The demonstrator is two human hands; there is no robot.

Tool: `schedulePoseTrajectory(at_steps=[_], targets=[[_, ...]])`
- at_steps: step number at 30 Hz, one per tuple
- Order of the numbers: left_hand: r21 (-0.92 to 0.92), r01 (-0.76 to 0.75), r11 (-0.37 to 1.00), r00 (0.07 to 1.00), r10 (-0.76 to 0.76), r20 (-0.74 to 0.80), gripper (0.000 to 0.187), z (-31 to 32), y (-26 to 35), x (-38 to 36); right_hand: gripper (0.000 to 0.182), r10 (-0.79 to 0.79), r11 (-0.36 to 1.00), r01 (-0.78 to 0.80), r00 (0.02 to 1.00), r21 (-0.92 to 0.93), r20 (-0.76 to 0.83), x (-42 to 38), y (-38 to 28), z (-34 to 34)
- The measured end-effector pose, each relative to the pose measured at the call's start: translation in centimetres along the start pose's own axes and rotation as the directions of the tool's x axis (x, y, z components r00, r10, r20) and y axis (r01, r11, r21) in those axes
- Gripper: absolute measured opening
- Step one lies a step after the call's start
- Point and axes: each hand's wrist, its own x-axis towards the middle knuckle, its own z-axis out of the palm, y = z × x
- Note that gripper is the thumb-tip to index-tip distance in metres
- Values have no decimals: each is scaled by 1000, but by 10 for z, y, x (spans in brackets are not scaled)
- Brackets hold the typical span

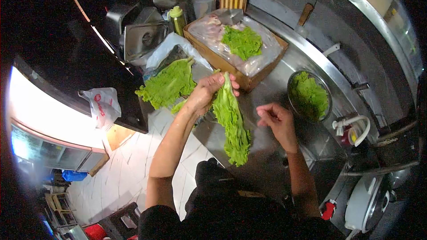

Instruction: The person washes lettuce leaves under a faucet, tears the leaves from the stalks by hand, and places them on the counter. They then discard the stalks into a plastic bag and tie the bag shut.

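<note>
My left hand [207, 91] is closed around the stem end of a long green lettuce leaf [232, 126], which hangs down over the steel counter's edge. My right hand [278, 122] is apart from the leaf, to its right, fingers curled in and thumb drawn close, with nothing visible in them. Beyond my left hand, more lettuce leaves [171, 82] lie by a plastic bag. To the right of my right hand stands a round metal bowl [330, 106] with lettuce pieces [308, 97] in it. Another lettuce leaf [242, 42] rests on top of a plastic-lined cardboard box [253, 82].
Clear plastic in the box covers pale pinkish contents. A green-capped bottle [177, 20] and metal pans [144, 40] stand behind on the left. A white faucet [362, 129] is at the right, with a white lidded pot [367, 204] below it. Tiled floor lies at lower left.
</note>
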Motion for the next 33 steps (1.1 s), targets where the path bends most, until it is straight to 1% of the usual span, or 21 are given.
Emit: schedulePoseTrajectory(at_steps=[1,2,4,6,8,11,12,14,16,18,20,21,23,24,26,27,28,29,31,32,33], targets=[[-30,15,999,1000,-14,27,30,0,0,0,13,85,996,-85,996,18,-8,-2,-7,2],[-59,33,998,998,-30,55,30,1,1,-1,13,77,997,-77,997,21,-6,-4,-13,4],[-49,29,998,998,-26,66,30,6,3,-3,12,-124,972,110,991,-209,-54,-6,-24,10],[-110,33,993,996,-23,91,27,9,5,-3,13,-132,974,117,989,-194,-67,-6,-18,16],[-108,24,994,994,-13,107,27,12,4,-2,14,-137,976,120,987,-180,-83,-3,-15,22],[-89,0,996,992,11,126,27,19,6,-4,14,-171,941,142,983,-308,-68,1,-20,30],[-70,1,998,993,7,121,27,21,8,-5,14,-170,941,141,983,-309,-71,1,-20,30],[-52,2,999,993,4,116,27,22,8,-5,15,-97,967,78,993,-244,-65,2,-17,30],[215,-96,972,991,74,108,29,20,9,-4,16,-122,967,106,991,-230,-60,4,-11,26],[198,-73,977,993,54,101,29,23,8,-5,17,-149,968,134,987,-214,-54,4,-9,26],[180,-50,982,995,34,92,29,25,9,-5,18,-209,974,206,978,-95,-24,4,-12,26],[161,-47,986,993,29,114,28,26,9,-5,18,-210,974,207,977,-96,-23,4,-14,27],[142,-46,989,990,26,137,28,32,14,-6,15,-93,975,94,996,-204,10,5,-20,27],[101,-11,995,989,-4,146,26,39,20,-10,15,-94,974,94,996,-204,10,5,-25,26],[58,22,998,988,-31,152,25,45,21,-11,15,-257,898,258,965,-357,51,6,-32,22],[33,12,999,984,-17,176,26,45,20,-10,15,-255,898,258,965,-356,55,10,-33,18],[8,5,1000,980,-6,198,27,44,18,-8,15,-388,800,414,909,-434,151,17,-33,12],[5,9,1000,981,-10,196,27,41,14,-5,16,-498,672,556,828,-490,257,21,-32,7],[193,-21,981,971,-27,238,31,36,6,2,16,-467,703,547,837,-455,285,24,-26,5],[193,-21,981,971,-26,236,31,38,5,2,16,-443,729,541,840,-420,312,25,-23,5],[340,-79,937,971,-5,240,32,40,4,1,16,-446,727,544,838,-418,315,25,-20,6]])
